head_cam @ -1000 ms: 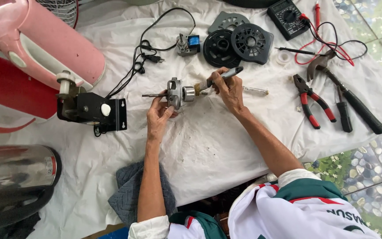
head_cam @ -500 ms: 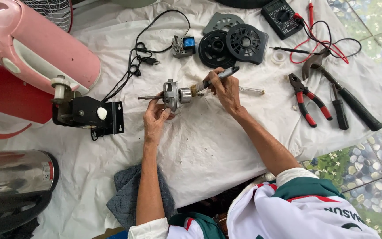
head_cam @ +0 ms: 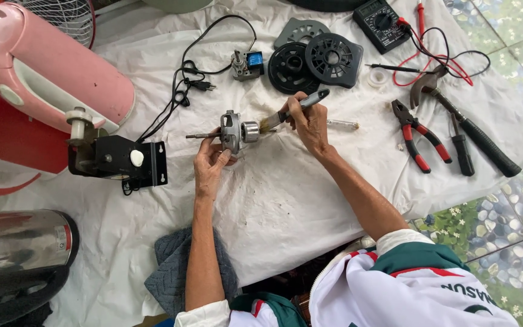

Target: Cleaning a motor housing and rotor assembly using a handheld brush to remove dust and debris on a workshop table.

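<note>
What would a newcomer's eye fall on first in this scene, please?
At the centre of the white cloth, the left hand holds a small metal motor rotor by its shaft while the right hand brushes it with a paintbrush. To the right lie red-handled pliers and a hammer; a big pink appliance housing fills the upper left.

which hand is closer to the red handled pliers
Right. The right hand, holding a brush, sits just left of the red-handled pliers in the view; the left hand, gripping the motor rotor, is farther off beyond it.
</note>
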